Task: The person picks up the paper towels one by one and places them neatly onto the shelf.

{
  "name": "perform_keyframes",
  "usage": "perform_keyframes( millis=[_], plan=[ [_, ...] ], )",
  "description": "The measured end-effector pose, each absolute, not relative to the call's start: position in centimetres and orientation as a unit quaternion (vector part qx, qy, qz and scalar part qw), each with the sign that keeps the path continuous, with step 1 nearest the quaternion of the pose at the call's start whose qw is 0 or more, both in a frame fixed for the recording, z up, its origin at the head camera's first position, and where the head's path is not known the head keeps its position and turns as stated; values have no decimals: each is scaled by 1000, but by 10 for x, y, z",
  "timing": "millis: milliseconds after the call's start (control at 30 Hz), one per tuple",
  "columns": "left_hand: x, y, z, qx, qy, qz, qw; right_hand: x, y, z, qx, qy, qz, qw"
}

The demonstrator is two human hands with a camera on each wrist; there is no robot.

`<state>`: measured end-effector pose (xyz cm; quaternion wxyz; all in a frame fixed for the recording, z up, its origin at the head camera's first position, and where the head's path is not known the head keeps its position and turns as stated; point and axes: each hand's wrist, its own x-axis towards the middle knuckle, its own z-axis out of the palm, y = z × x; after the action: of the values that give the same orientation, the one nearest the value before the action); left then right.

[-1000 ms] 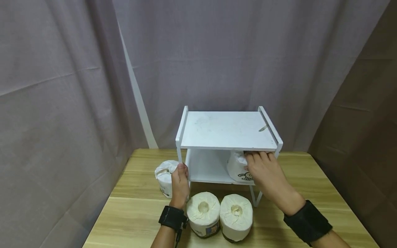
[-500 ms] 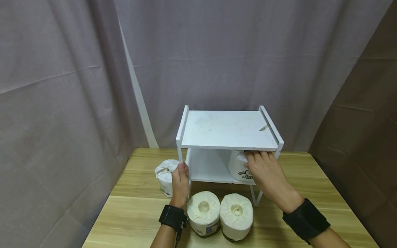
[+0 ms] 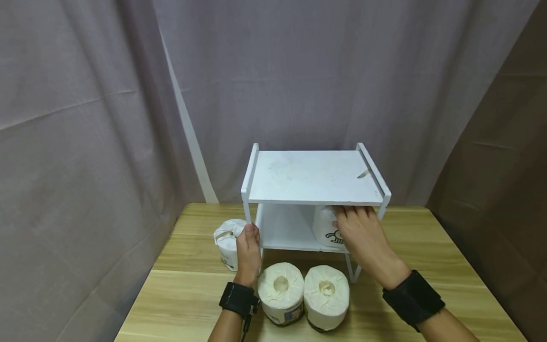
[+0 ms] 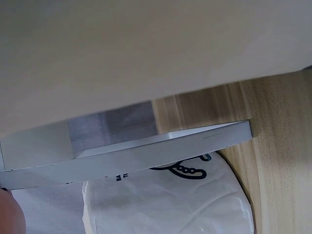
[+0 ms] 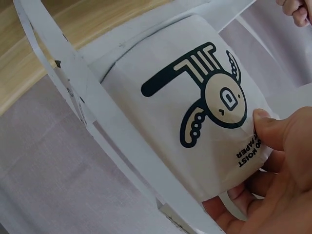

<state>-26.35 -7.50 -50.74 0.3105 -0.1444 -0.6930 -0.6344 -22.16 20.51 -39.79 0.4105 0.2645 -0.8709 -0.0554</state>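
My right hand (image 3: 367, 240) reaches under the top board of a white two-tier rack (image 3: 316, 178). It grips a paper-wrapped toilet roll (image 3: 322, 228) standing on the lower shelf (image 3: 284, 228), towards its right end. In the right wrist view, the thumb presses on the side of the roll (image 5: 161, 112), near its printed cartoon, and the fingers bend at its end. My left hand (image 3: 248, 254) holds the rack's left front leg (image 3: 247, 213). The left wrist view shows a white bar of the rack (image 4: 126, 158) with a thumb (image 4: 10, 214) at its end.
Two wrapped toilet rolls (image 3: 280, 289) (image 3: 326, 297) stand upright side by side in front of the rack. Another roll (image 3: 226, 244) stands left of the rack, beside my left hand. Underneath is a wooden table (image 3: 183, 294); grey curtains (image 3: 299, 71) hang behind.
My right hand and the roll it grips have shifted slightly to the left and farther back on the lower shelf. The left hand stays on the rack's leg.
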Motion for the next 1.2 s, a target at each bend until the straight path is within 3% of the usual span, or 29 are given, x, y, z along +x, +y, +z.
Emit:
perform_keyframes(
  millis=[367, 1200],
  plan=[
    [-263, -75, -509, -143, -692, -631, 319, -209, 207, -405, 259, -885, 44, 384],
    [-263, -74, -510, -148, -703, -604, 345, -201, 203, -412, 271, -848, 147, 431]
  ],
)
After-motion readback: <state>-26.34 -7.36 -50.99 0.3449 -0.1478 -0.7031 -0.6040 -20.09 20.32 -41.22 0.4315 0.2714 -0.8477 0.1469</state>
